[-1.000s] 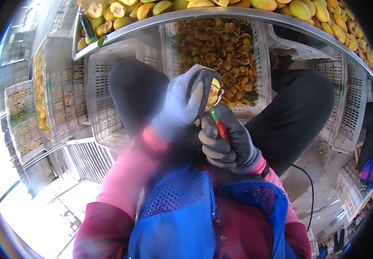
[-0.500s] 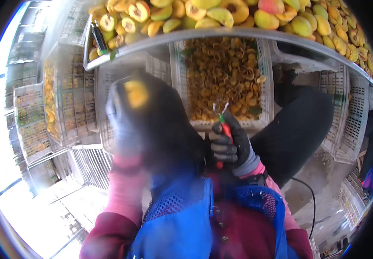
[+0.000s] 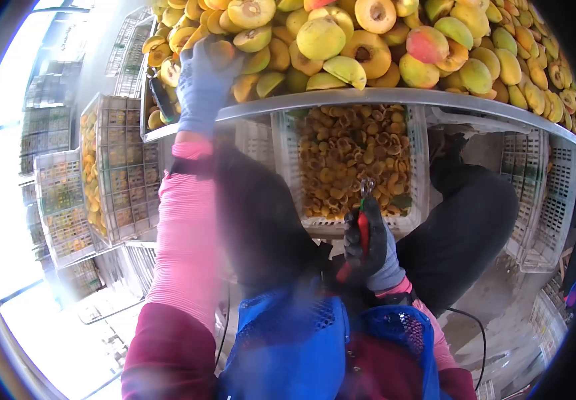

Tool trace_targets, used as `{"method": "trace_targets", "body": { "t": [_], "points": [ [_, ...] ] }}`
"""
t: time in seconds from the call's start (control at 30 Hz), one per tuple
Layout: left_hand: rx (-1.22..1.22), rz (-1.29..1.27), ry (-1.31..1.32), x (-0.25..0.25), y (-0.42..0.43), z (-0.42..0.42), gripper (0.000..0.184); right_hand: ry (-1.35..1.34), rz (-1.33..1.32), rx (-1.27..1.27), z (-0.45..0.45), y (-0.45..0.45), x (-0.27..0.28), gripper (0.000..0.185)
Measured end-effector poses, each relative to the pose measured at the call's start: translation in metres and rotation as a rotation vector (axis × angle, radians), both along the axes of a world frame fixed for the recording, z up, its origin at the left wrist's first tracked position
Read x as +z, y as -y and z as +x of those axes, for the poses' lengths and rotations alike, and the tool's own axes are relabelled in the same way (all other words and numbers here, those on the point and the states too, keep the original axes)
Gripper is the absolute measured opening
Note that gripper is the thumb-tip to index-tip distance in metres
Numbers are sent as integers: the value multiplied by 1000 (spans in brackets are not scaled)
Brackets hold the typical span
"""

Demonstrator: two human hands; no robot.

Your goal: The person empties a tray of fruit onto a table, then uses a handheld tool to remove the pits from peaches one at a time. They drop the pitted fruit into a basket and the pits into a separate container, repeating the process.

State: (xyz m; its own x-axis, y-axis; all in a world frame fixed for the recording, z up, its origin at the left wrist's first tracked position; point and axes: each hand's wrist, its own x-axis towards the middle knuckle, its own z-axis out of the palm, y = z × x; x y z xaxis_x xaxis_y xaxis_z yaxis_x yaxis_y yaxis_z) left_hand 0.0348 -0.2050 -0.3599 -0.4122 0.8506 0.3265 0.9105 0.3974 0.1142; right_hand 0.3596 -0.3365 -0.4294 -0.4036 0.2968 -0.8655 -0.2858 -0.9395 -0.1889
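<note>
My left hand [image 3: 206, 80], in a grey glove, reaches over the tray's metal rim onto the yellow fruit [image 3: 321, 39] at the upper left. Its fingers are blurred among the pieces, so I cannot tell whether they hold any. Some fruits are whole, others halved. In my right hand [image 3: 368, 243], gloved in dark grey, is a red and green handled tool [image 3: 364, 230] with a metal loop at its tip, pointing up. It is above the near edge of a crate [image 3: 420, 167] filled with small brownish-orange fruit pieces.
A black-handled object [image 3: 161, 99] lies at the tray's left end. Stacked crates [image 3: 128, 167] with fruit stand at the left, and more crates [image 3: 551, 200] at the right. My knees flank the middle crate. A black cable [image 3: 482, 340] hangs at the lower right.
My left hand has gone from beside the tool, holding a yellow fruit piece, out to the left and up onto the fruit tray. My right hand keeps the tool, now lower in view. The view has tilted up.
</note>
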Motion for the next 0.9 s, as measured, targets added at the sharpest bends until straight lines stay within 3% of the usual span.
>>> {"method": "trace_targets", "body": {
  "t": [0.1, 0.17, 0.2, 0.23, 0.33, 0.43, 0.53, 0.57, 0.6, 0.63, 0.67, 0.7, 0.77, 0.9],
  "points": [
    [-111, 88, 87, 10, 27, 19, 63, -140, 22, -19, 3, -4, 0, 45],
    [-328, 109, 245, 27, 55, 63, 62, 86, 575, 100, 2, -2, -8, 46],
    [-438, -13, 145, 38, 70, 86, 66, 102, 695, 114, 1, -1, -5, 46],
    [-529, -99, 324, 46, 80, 109, 71, 123, 814, 122, -1, 0, -1, 46],
    [-693, -330, 429, 37, 111, 140, 81, -150, 635, -29, -6, -17, 39, 40],
    [-688, -299, 633, 23, 128, 150, 84, -323, 362, -92, -2, -16, 42, 36],
    [-343, 0, 1609, 11, 150, 175, 80, -435, 318, -40, 14, -9, 35, 40],
    [-377, 14, 1540, 2, 152, 177, 67, -309, 297, -4, 8, -7, 47, 39],
    [-253, 22, 1642, -2, 158, 187, 49, -307, 320, 9, 6, -5, 47, 38],
    [-183, 51, 1596, -1, 162, 191, 44, -304, 342, 23, 4, -5, 46, 37],
    [-114, 81, 1550, -1, 164, 195, 42, -299, 365, 38, 2, -3, 44, 36],
    [-11, 158, 1585, -8, 161, 199, 43, -345, 471, -217, -10, 5, 30, 32],
    [19, 157, 1529, -5, 164, 198, 40, -88, 756, -31, -6, 4, 36, 32],
    [-58, 247, 1363, -13, 165, 205, 34, 177, 1153, 89, -5, 3, 40, 31]
  ]
}}
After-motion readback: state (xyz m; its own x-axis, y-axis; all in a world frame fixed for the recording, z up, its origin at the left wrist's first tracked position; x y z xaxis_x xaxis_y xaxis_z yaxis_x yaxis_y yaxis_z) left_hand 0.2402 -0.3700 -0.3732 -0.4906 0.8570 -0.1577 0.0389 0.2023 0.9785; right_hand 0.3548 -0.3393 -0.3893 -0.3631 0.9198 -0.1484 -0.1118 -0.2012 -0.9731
